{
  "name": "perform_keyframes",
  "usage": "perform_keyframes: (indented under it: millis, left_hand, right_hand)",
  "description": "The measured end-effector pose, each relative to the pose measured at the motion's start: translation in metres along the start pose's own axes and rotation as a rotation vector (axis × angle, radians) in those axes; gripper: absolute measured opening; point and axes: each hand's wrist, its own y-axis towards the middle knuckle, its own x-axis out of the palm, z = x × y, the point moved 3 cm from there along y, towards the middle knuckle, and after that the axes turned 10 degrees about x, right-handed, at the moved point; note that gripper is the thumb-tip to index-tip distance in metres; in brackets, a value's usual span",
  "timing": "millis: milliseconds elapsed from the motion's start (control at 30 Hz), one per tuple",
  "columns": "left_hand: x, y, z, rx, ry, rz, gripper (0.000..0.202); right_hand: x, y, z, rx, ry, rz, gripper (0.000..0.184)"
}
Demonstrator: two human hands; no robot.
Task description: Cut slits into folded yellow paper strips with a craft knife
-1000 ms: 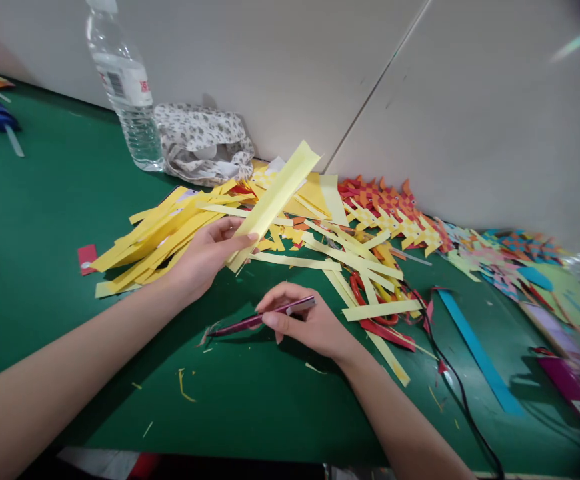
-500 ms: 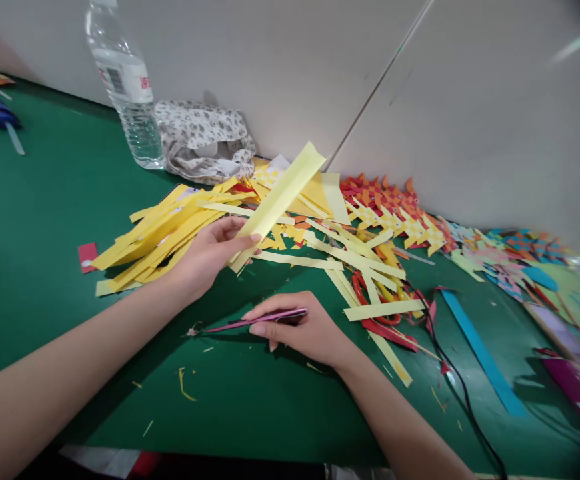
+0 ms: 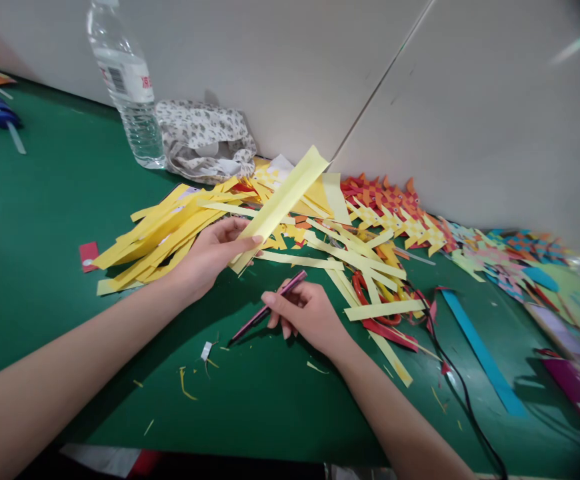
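In my left hand (image 3: 215, 257), thumb and fingers pinch the lower end of a wide pale yellow paper strip (image 3: 287, 200), which slants up to the right above the heap. My right hand (image 3: 307, 313) is closed around slim purple tweezers (image 3: 265, 310), their dark tip pointing down and left close to the green table. Just left of that tip lies a small white scrap (image 3: 207, 351) with thin yellow slivers about it. Beyond my left hand is a bundle of bright yellow paper strips (image 3: 165, 233). Narrow pale strips (image 3: 357, 257) lie loosely piled beyond my right hand.
A water bottle (image 3: 130, 93) and a patterned cloth pouch (image 3: 205, 137) stand by the wall. Red-handled scissors (image 3: 360, 290) are partly under strips. Woven paper fish (image 3: 385, 197) line the wall. A black cord (image 3: 450, 387) and a blue strip (image 3: 483, 353) lie at right.
The tweezers have swung to a steeper angle and their tip has moved right, away from the white scrap, which now lies on the table. My left hand and its strip have barely moved.
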Motion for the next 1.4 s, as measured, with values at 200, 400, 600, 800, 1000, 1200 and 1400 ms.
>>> perform_keyframes:
  millis: [200,400,600,800,1000,1200,1400]
  left_hand:
    - [-0.005,0.004,-0.005,0.036,0.136,-0.016,0.04]
    - [-0.011,0.008,-0.008,0.294,0.742,-0.227,0.029]
    - [-0.009,0.005,-0.009,0.304,0.902,-0.45,0.027]
    - [-0.013,0.009,-0.006,0.285,0.927,-0.504,0.033]
    - [-0.017,0.012,-0.007,0.264,0.923,-0.604,0.037]
    - [-0.019,0.013,-0.006,0.234,0.865,-0.651,0.042]
    - [-0.019,0.014,-0.007,0.246,0.86,-0.664,0.044]
  right_hand:
    - [-0.012,0.003,-0.003,-0.089,0.219,0.161,0.038]
    - [-0.03,-0.004,-0.008,-0.359,0.409,0.351,0.027]
    - [-0.048,-0.009,-0.011,-0.493,0.422,0.601,0.019]
    - [-0.047,-0.002,-0.009,-0.382,0.293,0.59,0.024]
    - [-0.039,0.001,-0.006,-0.329,0.232,0.47,0.024]
    - [-0.038,0.003,-0.007,-0.308,0.219,0.437,0.024]
    - [-0.036,0.005,-0.006,-0.281,0.218,0.435,0.025]
